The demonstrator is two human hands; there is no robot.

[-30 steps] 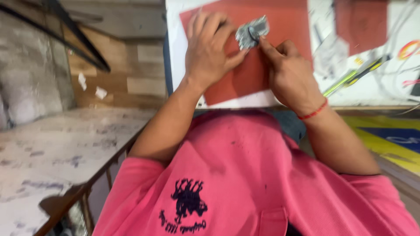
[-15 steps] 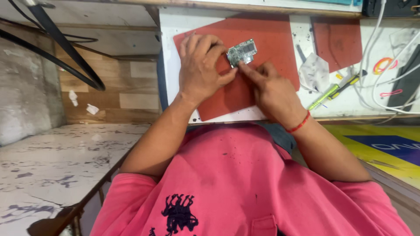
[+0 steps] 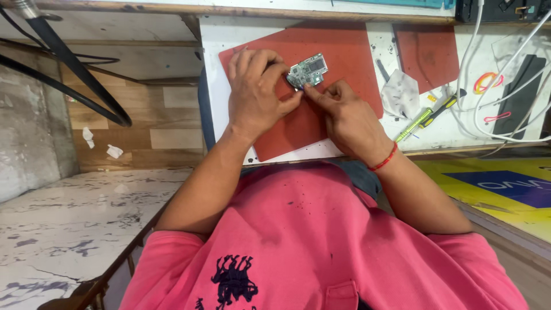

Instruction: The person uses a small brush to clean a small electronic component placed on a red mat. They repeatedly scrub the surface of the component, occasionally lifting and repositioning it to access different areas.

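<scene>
My left hand (image 3: 255, 95) and right hand (image 3: 344, 115) have drawn nearer me, both still pinching the small circuit board (image 3: 307, 70) above the red mat (image 3: 350, 63); my grip hasn't shifted.

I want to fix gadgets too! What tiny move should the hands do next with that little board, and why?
Probably lay the board flat on the red mat. Both hands, left and right, pinch it by one edge, held tilted above the mat, so it looks unsteady for fine work.
</scene>
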